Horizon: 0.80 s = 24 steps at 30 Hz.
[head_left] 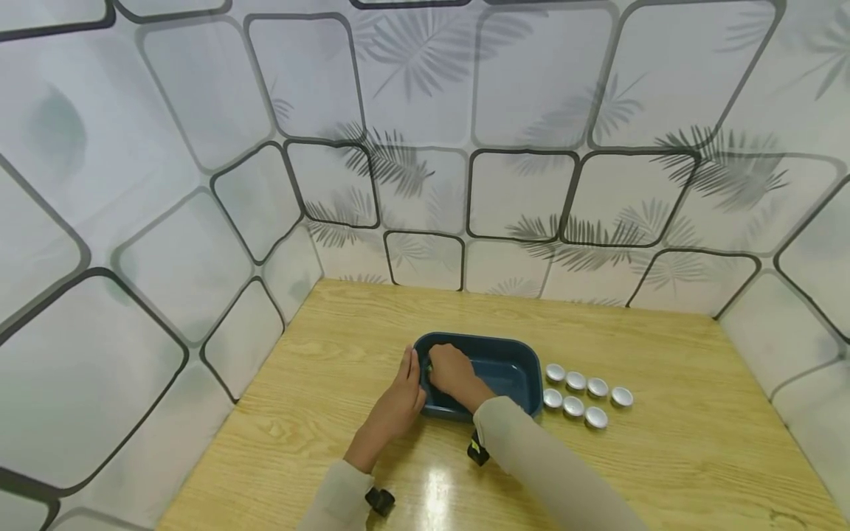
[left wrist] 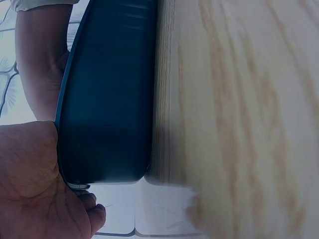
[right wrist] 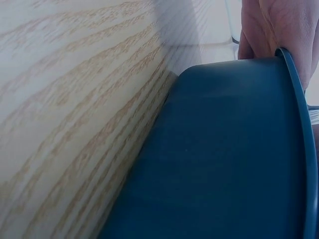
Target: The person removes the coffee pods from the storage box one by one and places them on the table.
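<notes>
A dark blue rectangular basin (head_left: 505, 377) stands on the wooden table. My left hand (head_left: 401, 398) rests against its left end, fingers mostly straight along the rim. In the left wrist view, the left palm (left wrist: 35, 184) lies at the basin's rim (left wrist: 61, 99). Inside the basin, near its left end, my right hand (head_left: 453, 371) is curled, with the knuckles up. A small bit of green (head_left: 429, 366) shows at its fingers; what it belongs to is mostly hidden. The right wrist view is filled by the basin's outer wall (right wrist: 219, 149), hiding what the right hand holds.
Several small white cups (head_left: 575, 380) stand in two rows just right of the basin. The table (head_left: 319, 346) has a light wood grain. Patterned white curtains (head_left: 425, 184) surround it at the back and sides.
</notes>
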Available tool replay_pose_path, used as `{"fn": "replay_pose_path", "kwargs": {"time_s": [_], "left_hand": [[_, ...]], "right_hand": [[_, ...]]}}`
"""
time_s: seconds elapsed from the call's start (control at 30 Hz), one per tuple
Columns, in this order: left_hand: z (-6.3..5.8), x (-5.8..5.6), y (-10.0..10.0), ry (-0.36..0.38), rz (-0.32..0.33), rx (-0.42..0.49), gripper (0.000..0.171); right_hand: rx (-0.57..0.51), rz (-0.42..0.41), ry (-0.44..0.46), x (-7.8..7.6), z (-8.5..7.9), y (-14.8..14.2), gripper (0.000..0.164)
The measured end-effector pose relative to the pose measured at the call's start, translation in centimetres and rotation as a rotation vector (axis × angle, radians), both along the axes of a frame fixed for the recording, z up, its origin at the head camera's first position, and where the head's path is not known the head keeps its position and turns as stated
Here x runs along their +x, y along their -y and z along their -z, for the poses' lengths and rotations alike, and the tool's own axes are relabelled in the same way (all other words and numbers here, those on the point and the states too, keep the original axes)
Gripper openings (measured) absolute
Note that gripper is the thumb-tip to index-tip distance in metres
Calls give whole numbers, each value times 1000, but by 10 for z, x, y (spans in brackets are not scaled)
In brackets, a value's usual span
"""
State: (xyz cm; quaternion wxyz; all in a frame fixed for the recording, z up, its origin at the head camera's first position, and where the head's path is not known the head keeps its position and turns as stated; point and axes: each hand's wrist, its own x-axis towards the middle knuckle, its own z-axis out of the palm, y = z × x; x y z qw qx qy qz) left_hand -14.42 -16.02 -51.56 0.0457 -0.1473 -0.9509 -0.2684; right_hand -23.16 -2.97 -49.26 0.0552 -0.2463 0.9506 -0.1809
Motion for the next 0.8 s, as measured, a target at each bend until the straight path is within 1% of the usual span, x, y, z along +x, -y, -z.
{"fn": "replay_pose_path", "kwargs": {"time_s": [0.07,0.13,0.33,0.43,0.6,0.8], "left_hand": [[0,0,0,-4,2,4,62],[-1,1,0,-7,4,9,63],[-1,0,0,-9,2,-13,62],[-1,1,0,-11,0,-20,62],[-3,2,0,-5,-1,-21,63],[-2,2,0,4,-13,-25,63]], "right_hand": [[9,-4,0,0,1,0,8],[10,-9,3,-1,2,0,8],[-37,-17,9,-3,4,-3,16],[-72,-33,7,-2,5,-5,17],[-121,-71,-17,1,4,-11,13],[-147,-86,-23,8,2,-17,17]]}}
